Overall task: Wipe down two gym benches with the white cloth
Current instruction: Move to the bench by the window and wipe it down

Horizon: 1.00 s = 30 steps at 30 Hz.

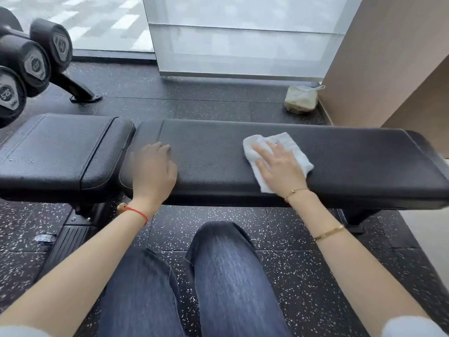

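Across the middle of the view: a black padded gym bench (pixel 218 152) runs left to right, made of a long back pad and a shorter seat pad (pixel 58 147) at the left, with a narrow gap between the two.
Floor: black rubber tiles (pixel 303 283) flecked with white, under and around the bench.
Far side: a frosted glass panel (pixel 243 35) stands beyond the bench, and a tan wall (pixel 388 57) rises at the right.
Legs: the person's knees in dark blue jeans (pixel 218 276) sit close to the near edge of the bench.
Dumbbells: three black dumbbell ends (pixel 36 62) on a rack fill the upper left corner.
White cloth: a folded white cloth (pixel 286 142) lies flat on the back pad, right of its middle, one corner reaching the near edge.
Right hand: the right hand (pixel 279 166) presses palm-down on the cloth with fingers spread flat; it pins the cloth and does not pinch it.
Left hand: the left hand (pixel 155 166) rests on the left end of the back pad, fingers curled loosely, holding nothing.
Bag: a tied plastic bag (pixel 301 99) sits on the floor against the wall, beyond the bench.
Wrists: a red string bracelet (pixel 138 212) on the left; two thin gold bracelets (pixel 328 233) on the right.
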{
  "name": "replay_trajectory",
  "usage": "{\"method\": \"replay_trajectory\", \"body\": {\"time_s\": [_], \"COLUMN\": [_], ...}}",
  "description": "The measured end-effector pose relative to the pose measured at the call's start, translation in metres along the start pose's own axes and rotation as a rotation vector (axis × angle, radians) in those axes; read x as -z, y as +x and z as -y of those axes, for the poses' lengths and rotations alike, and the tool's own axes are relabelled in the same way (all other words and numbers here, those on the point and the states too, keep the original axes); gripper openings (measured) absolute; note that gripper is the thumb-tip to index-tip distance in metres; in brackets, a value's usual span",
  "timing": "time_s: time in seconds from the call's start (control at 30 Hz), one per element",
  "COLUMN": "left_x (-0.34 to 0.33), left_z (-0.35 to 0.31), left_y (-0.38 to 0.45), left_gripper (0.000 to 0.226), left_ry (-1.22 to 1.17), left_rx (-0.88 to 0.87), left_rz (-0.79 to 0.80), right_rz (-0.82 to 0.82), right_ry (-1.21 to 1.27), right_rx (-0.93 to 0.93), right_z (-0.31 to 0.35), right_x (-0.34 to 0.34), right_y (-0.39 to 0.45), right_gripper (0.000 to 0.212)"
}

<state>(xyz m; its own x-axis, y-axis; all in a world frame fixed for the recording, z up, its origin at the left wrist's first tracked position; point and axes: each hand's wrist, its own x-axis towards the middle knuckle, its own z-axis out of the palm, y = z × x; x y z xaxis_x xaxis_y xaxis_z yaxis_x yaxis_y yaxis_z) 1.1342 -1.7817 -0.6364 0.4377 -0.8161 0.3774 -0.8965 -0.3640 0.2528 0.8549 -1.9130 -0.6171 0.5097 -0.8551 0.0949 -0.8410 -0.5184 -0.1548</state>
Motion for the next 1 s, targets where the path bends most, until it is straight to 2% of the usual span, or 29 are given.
{"method": "replay_trajectory", "body": {"time_s": [0.1,0.17,0.23,0.4,0.5,0.57,0.67,0.73,0.8,0.87,1.0], "left_x": [-0.002,-0.003,-0.004,-0.004,-0.004,-0.004,-0.005,-0.005,-0.005,-0.006,-0.006], "left_z": [-0.002,-0.003,-0.002,0.0,0.001,0.001,-0.002,-0.002,-0.002,0.0,0.003], "left_y": [0.0,0.001,0.001,0.002,0.001,0.001,0.002,0.003,0.004,0.004,0.005], "left_gripper": [0.048,0.048,0.047,0.047,0.046,0.046,0.045,0.044,0.043,0.042,0.042], "left_ry": [0.009,0.022,0.026,0.018,0.0,-0.005,0.018,0.034,0.037,0.03,0.015], "left_rx": [0.009,0.019,0.018,0.018,0.019,0.018,0.028,0.035,0.04,0.038,0.038], "left_rz": [-0.011,-0.016,-0.016,-0.025,-0.028,-0.032,-0.036,-0.036,-0.035,-0.042,-0.056], "right_rz": [-0.013,-0.002,0.018,0.028,0.047,0.028,-0.009,0.001,0.016,0.041,0.04], "right_ry": [0.035,0.034,0.037,-0.012,-0.013,0.015,-0.01,0.004,0.033,0.049,0.014], "right_rx": [-0.273,-0.332,-0.272,0.085,0.209,0.204,0.028,-0.106,-0.139,-0.06,0.217], "right_z": [-0.043,-0.038,-0.01,0.076,0.07,0.043,0.0,-0.005,0.015,0.052,0.115], "right_x": [0.012,0.012,0.008,-0.01,-0.012,-0.009,-0.001,0.003,0.001,-0.005,-0.017], "right_y": [0.025,0.044,0.058,0.047,0.031,0.032,0.056,0.079,0.097,0.102,0.077], "right_gripper": [0.047,0.047,0.047,0.049,0.05,0.048,0.045,0.045,0.044,0.045,0.05]}}
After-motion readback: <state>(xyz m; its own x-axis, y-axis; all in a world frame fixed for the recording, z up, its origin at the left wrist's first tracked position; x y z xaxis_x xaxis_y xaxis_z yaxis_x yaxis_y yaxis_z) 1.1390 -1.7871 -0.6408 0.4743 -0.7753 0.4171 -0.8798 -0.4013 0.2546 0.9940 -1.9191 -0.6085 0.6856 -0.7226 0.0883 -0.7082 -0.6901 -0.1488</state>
